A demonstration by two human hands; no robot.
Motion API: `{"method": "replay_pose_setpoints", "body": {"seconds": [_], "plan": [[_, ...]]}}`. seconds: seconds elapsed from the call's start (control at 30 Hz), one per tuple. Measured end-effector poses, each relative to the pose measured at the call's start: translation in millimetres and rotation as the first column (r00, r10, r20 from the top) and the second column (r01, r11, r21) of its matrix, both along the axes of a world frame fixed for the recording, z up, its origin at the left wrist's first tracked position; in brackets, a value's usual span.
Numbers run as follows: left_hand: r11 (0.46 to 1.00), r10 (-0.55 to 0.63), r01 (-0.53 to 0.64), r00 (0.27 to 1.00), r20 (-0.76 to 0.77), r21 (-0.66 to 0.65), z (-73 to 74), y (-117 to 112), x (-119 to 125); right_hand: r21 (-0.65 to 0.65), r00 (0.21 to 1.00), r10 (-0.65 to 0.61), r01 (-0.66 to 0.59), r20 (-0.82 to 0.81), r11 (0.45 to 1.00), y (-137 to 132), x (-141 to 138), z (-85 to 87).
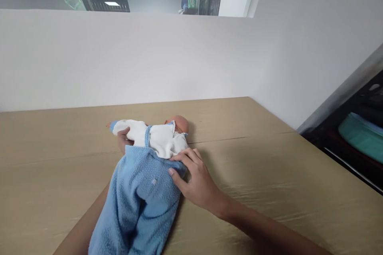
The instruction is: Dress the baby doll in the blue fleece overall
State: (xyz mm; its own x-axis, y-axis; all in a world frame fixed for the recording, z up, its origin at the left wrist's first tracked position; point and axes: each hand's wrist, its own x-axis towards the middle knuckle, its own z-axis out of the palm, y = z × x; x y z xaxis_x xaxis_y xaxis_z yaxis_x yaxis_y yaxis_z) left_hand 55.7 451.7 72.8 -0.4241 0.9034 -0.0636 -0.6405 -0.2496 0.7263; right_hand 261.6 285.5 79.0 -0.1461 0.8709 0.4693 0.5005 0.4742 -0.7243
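Note:
A baby doll [163, 137] in a white top lies on the wooden table [269, 175], its bare head [178, 123] toward the far wall. Blue fleece trousers [140, 199] cover its lower half and trail toward me. My left hand [123, 140] is mostly hidden under the cloth; its fingers curl round the doll's white sleeve at the left. My right hand [194, 177] rests on the right side of the doll's waist, fingers pinching the upper edge of the blue fleece.
A white partition wall [149, 59] rises just behind the table. At the right, past the table's edge, a dark rack [353, 143] holds a teal tub [362, 135].

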Motion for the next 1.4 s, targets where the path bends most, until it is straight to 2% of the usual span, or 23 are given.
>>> {"method": "replay_pose_setpoints", "body": {"seconds": [0.17,0.27,0.43,0.6,0.7,0.8,0.9,1.0,1.1,1.2,1.27,1.33,1.4], "plan": [[0.999,-0.037,0.037,0.994,0.104,-0.004,5.4,-7.6,5.3,0.001,0.994,0.0,0.0,-0.107,1.0,3.3,-0.8,-1.3],[0.996,-0.085,0.086,0.985,0.151,0.004,9.9,-9.5,7.1,0.026,0.979,0.055,-0.051,-0.198,0.998,2.5,-2.2,0.3],[0.982,-0.187,0.187,0.961,0.205,0.017,15.4,-13.7,11.3,-0.164,0.965,0.015,-0.059,-0.261,0.985,12.1,0.0,1.6],[0.974,-0.225,0.221,0.941,0.252,0.044,17.6,-19.2,19.3,-0.278,0.929,0.142,-0.245,-0.343,0.929,28.2,11.1,5.4],[0.975,-0.22,0.215,0.941,0.257,0.046,18.5,-22.8,23.2,-0.306,0.911,0.159,-0.286,-0.38,0.908,27.2,10.9,9.9],[0.954,-0.298,0.281,0.922,0.246,0.101,18.0,-26.5,25.9,-0.292,0.932,0.082,-0.193,-0.354,0.937,22.3,4.2,10.1],[0.924,-0.378,0.347,0.891,0.251,0.161,15.0,-27.4,26.4,-0.205,0.954,-0.014,-0.05,-0.3,0.977,20.1,-2.4,5.4],[0.925,-0.376,0.349,0.897,0.231,0.151,10.6,-24.0,23.7,-0.169,0.953,-0.068,0.018,-0.295,0.985,21.3,-4.3,-0.1],[0.952,-0.3,0.276,0.93,0.213,0.133,7.6,-20.8,19.9,-0.157,0.963,-0.098,0.06,-0.251,0.986,25.1,-2.1,-5.5],[0.939,-0.34,0.319,0.917,0.209,0.129,8.6,-22.5,18.5,-0.088,0.962,-0.218,0.205,-0.165,0.975,31.7,3.3,-12.7],[0.925,-0.376,0.356,0.905,0.2,0.132,12.3,-26.0,19.7,-0.061,0.931,-0.332,0.326,-0.149,0.943,37.5,8.7,-17.5],[0.93,-0.362,0.339,0.912,0.192,0.145,18.4,-30.3,22.7,-0.103,0.896,-0.402,0.389,-0.19,0.915,43.8,15.1,-20.4],[0.94,-0.332,0.306,0.925,0.185,0.154,26.1,-35.1,26.5,-0.219,0.877,-0.397,0.346,-0.272,0.912,49.0,21.1,-19.3]]}}
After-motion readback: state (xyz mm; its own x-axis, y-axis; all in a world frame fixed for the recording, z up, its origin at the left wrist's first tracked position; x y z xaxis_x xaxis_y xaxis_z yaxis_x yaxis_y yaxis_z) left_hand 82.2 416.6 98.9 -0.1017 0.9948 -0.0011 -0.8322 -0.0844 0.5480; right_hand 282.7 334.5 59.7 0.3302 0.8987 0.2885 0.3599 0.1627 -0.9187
